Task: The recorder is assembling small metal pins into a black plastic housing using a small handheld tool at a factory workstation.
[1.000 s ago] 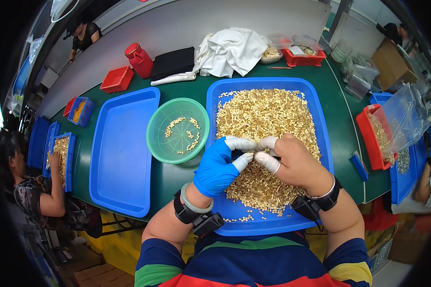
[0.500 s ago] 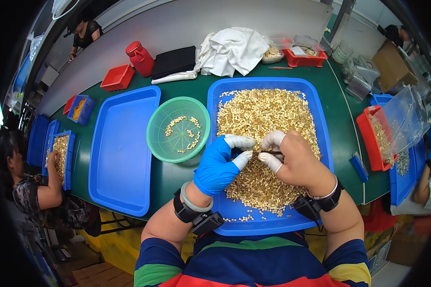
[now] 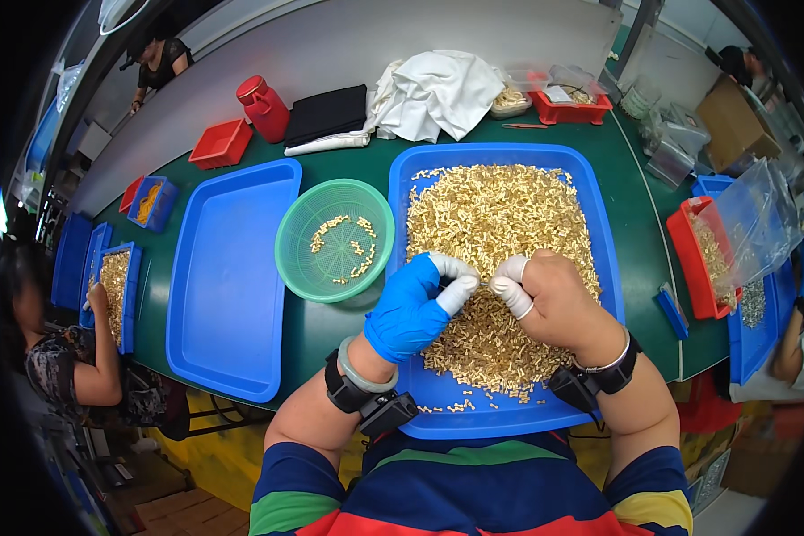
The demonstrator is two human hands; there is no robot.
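Over the large blue tray (image 3: 609, 241) of small gold bow-tie-shaped metal pieces (image 3: 496, 210), my two hands meet fingertip to fingertip. My left hand (image 3: 413, 308), in a blue glove with white finger covers, is closed in a pinch. Facing it, my right hand (image 3: 558, 299) is bare apart from white finger covers on its thumb and finger, which are pinched as well. Something thin and small spans the gap between the fingertips, too little of it showing to name. Left of the tray, a green mesh basket (image 3: 288, 259) holds several gold pieces on its bottom.
An empty blue tray (image 3: 228, 295) lies further left. At the back stand a red bin (image 3: 221, 145), a red jug (image 3: 262, 109), black cloth (image 3: 328, 114) and white cloth (image 3: 438, 94). A red bin (image 3: 692, 259) stands right. A person (image 3: 85, 357) works at far left.
My fingertips have drawn closer together. A dark thin thing that showed between my hands is now mostly hidden. The view has shifted very slightly.
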